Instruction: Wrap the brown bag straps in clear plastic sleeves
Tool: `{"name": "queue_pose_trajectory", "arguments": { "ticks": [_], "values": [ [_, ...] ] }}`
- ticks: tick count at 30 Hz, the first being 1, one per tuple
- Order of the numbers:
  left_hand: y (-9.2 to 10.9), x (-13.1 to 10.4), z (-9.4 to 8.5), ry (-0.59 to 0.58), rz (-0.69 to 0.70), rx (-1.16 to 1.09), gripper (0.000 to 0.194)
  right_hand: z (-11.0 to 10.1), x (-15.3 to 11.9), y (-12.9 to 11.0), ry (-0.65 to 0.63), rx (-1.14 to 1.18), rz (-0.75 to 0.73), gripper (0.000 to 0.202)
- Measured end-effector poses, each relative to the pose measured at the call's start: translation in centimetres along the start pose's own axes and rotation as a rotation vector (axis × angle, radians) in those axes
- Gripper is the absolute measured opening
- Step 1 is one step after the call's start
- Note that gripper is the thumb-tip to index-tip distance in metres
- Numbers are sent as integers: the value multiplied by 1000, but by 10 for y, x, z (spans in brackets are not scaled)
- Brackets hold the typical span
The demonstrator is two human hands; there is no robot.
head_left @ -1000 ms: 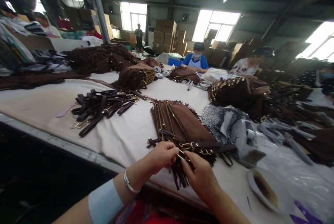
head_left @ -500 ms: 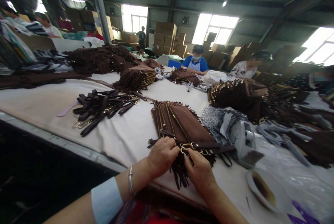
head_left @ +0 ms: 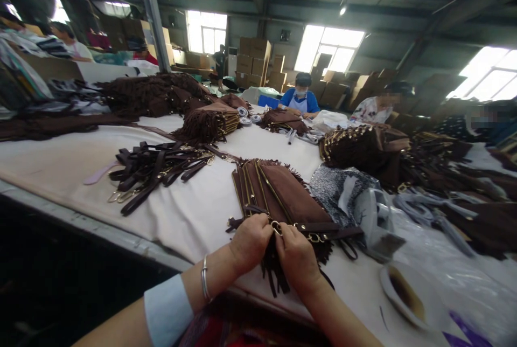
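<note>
A stack of brown fringed bags (head_left: pixel 293 188) with gold zips lies before me on the cloth-covered table. My left hand (head_left: pixel 251 242) is closed in a pinch at the near edge of the stack; its fingertips hide exactly which part of the bag they hold. Close beside it, my right hand (head_left: pixel 298 255) pinches a gold metal clasp (head_left: pixel 277 227), which shows between the two hands. A dark brown strap (head_left: pixel 335 233) with gold hardware runs along the stack's near edge to the right. Dark fringe (head_left: pixel 274 277) hangs below my hands.
Loose dark straps (head_left: pixel 159 169) with gold hooks lie to the left. On the right are a tape dispenser (head_left: pixel 375 223), a tape roll (head_left: pixel 404 296) and clear plastic (head_left: pixel 464 282). More bag piles (head_left: pixel 363 150) stand farther back. A co-worker in blue (head_left: pixel 301 99) sits across the table.
My hands have come closer together around the gold clasp. The right hand has shifted left and slightly up, and its fingers now cover more of the metal.
</note>
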State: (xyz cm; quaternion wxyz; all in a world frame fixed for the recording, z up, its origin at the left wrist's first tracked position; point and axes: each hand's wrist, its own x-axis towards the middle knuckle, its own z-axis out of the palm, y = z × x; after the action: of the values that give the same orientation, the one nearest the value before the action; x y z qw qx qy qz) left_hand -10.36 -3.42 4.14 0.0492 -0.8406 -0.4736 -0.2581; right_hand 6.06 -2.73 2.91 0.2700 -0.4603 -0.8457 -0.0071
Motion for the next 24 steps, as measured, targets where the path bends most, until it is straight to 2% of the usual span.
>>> {"name": "queue_pose_trajectory", "arguments": {
  "ticks": [6, 11, 15, 20, 24],
  "values": [
    [-1, 0, 2, -39, 35, 9, 18, 11, -5, 0, 26, -108, -84, 27],
    [-2, 0, 3, -42, 29, -7, 20, 17, -27, 2, 57, -107, -98, 31],
    [-10, -6, -7, 16, -6, -140, 18, -4, -30, 16, 50, -53, -76, 32],
    [-28, -23, -22, 29, -11, -171, 11, -41, 1, 59, 39, -187, -22, 30],
    [-31, -32, -25, 24, -21, -198, 12, -36, 13, 79, 14, -207, 14, 32]
  ]
}}
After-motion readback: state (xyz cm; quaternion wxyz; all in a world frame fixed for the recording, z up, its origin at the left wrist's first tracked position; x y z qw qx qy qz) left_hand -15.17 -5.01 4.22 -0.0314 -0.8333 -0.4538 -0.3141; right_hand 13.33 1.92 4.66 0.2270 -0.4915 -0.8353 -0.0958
